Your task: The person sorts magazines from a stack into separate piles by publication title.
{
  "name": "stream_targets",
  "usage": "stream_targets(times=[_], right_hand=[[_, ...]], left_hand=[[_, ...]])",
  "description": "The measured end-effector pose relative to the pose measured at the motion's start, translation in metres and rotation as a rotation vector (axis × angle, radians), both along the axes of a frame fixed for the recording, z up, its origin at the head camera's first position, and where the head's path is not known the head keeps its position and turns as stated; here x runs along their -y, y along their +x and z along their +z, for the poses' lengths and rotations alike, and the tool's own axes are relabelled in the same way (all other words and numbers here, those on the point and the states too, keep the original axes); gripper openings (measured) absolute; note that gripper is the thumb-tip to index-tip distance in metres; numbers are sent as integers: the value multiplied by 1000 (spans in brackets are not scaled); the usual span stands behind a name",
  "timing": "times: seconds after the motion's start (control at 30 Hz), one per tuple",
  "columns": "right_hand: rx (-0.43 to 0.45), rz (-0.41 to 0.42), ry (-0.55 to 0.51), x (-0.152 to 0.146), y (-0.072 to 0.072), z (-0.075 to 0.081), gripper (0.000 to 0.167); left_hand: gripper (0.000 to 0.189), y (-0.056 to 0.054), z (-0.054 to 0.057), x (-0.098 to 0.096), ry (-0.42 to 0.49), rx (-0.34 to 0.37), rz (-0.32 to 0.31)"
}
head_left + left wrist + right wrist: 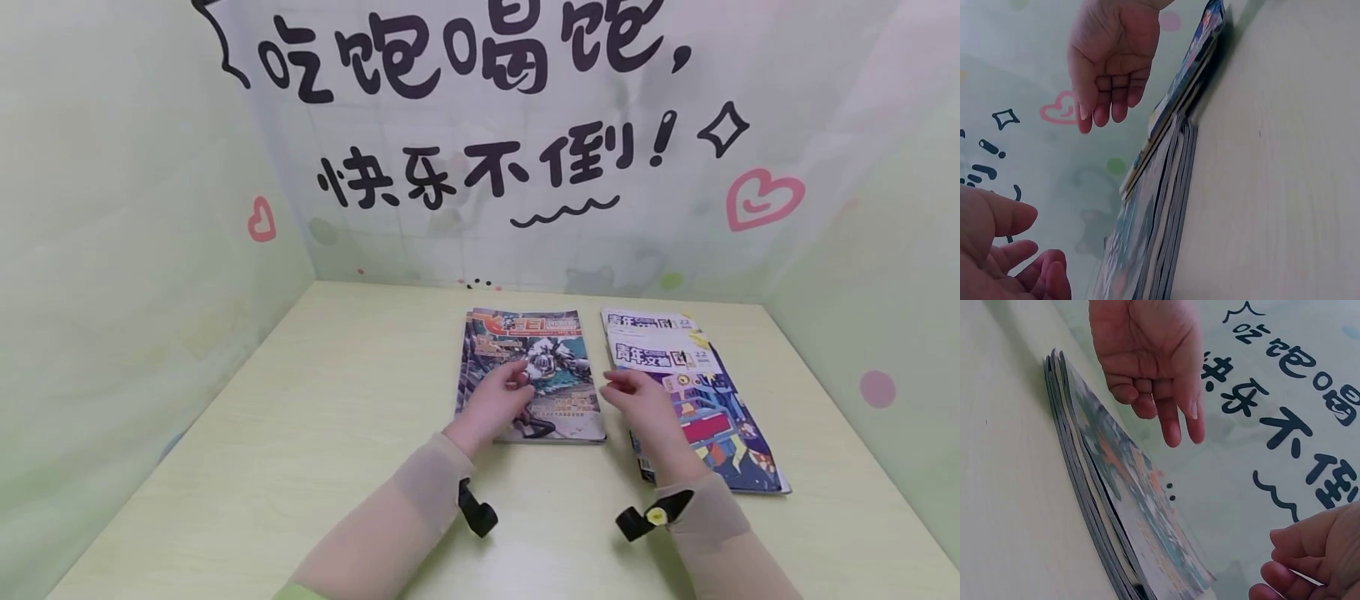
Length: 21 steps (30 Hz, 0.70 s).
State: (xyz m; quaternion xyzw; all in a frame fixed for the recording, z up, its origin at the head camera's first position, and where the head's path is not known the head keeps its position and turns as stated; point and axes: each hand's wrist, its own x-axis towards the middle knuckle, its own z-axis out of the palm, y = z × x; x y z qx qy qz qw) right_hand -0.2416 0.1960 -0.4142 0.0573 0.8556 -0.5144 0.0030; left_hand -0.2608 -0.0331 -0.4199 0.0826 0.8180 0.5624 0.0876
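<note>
Both hands hold nothing: the left hand (493, 402) and the right hand (649, 410) have loosely bent, relaxed fingers, with thumbs apart from the fingertips. In the head view, the left hand hovers over the left magazine pile (562, 387), at the centre of the frame; the right hand is above the left edge of the right magazine pile (708, 425), at centre right. I judge that a push from one side only could make the loose covers slide. The right pile is uneven, so it may spread further. The black wrist camera (637, 522), lower right, could brush its corner.
</note>
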Motion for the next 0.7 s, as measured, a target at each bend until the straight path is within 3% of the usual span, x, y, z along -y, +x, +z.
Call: stream_targets(times=[0.17,0.4,0.7], right_hand=[[48,-1,-62,25,-13,-14,39],[-8,-23,12,36,-23,-34,51],[5,-27,103,42,-17,-47,70]], left_hand=[[50,-11,-11,22,0,-15,112],[42,-12,-24,39,-23,-17,304],[53,-11,-36,47,-175,-66,397]])
